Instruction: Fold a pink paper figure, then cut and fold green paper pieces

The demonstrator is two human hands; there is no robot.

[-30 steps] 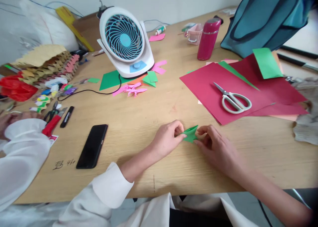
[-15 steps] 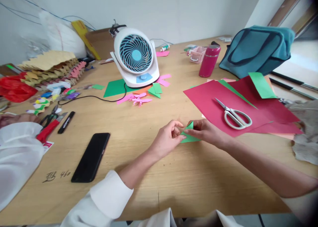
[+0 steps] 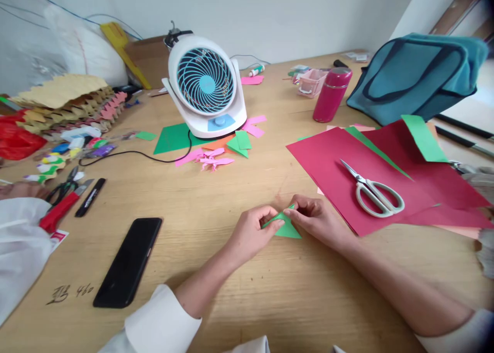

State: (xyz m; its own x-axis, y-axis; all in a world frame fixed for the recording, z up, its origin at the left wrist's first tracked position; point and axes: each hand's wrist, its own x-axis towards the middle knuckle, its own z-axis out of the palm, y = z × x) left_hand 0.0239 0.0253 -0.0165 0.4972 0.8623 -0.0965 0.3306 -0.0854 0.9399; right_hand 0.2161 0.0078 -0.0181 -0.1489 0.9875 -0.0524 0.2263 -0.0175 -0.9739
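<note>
Between my two hands is a small piece of green paper [image 3: 288, 230], folded along its upper edge, with a pointed corner hanging toward me. My left hand [image 3: 255, 230] pinches its left part between thumb and fingers. My right hand [image 3: 313, 215] grips the fold at the upper right, thumb pressed on the paper. Part of the sheet is hidden behind my fingers. Right of my hands, white-handled scissors [image 3: 372, 191] lie on red paper sheets [image 3: 324, 162]. Cut green pieces [image 3: 240, 143] and folded pink paper shapes [image 3: 213, 160] lie in front of the fan.
A white fan [image 3: 206, 85] stands at the back, its cord running left. A black phone [image 3: 128, 263], a marker [image 3: 90, 197] and a red-handled cutter [image 3: 64, 208] lie left, near another person's white sleeve [image 3: 23, 245]. A pink bottle [image 3: 332, 94] and teal bag [image 3: 415, 80] stand back right.
The green paper has been turned, and its fold now runs slantwise between my hands. Both hands keep their hold. The whole view has shifted slightly.
</note>
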